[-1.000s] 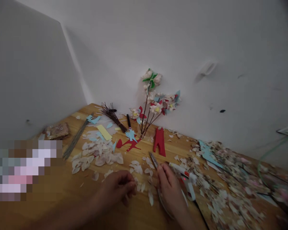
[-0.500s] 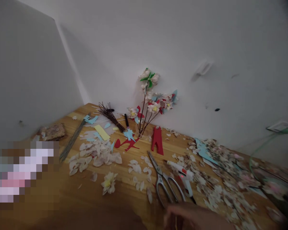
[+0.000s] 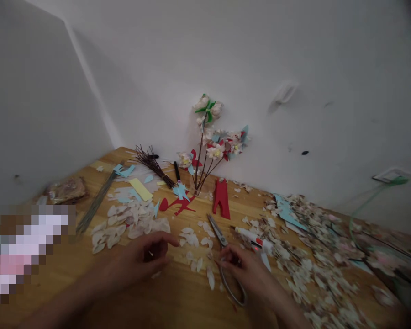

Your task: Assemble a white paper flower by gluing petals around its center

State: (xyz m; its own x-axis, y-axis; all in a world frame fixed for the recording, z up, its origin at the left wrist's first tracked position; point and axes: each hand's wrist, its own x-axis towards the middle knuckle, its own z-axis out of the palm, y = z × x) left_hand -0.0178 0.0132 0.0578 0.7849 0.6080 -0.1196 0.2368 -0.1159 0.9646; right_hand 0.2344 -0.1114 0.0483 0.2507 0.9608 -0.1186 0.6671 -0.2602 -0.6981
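Two hands down among the petals

The left hand (image 3: pixel 140 260) rests on the wooden table (image 3: pixel 178 306), fingers curled over a small pale paper flower (image 3: pixel 151 254) that shows only in slivers between them. Whether that grip is closed on the flower or merely cupped above it, I cannot tell. The right hand (image 3: pixel 248 272) lies over the handles of the metal scissors (image 3: pixel 216 230); its fingers are bent onto the loops, but how firmly they hold is not clear. The blades point away toward the wall, and one handle loop shows beneath the palm.

Just right of the scissors lies a white glue gun (image 3: pixel 255 240) with a red light. Loose pale petals (image 3: pixel 192 238) are scattered between the hands, with a thicker heap of petals (image 3: pixel 128 221) to the left. Farther back lie a red paper cut-out (image 3: pixel 221 198), a yellow strip (image 3: pixel 140 188), blue scraps (image 3: pixel 123 171), a bundle of dark twigs (image 3: pixel 150 162) and thin wire rods (image 3: pixel 96 205). A spray of paper flowers (image 3: pixel 212 146) stands upright against the white wall. A wide drift of paper clippings (image 3: pixel 315 256) covers the table's right side.
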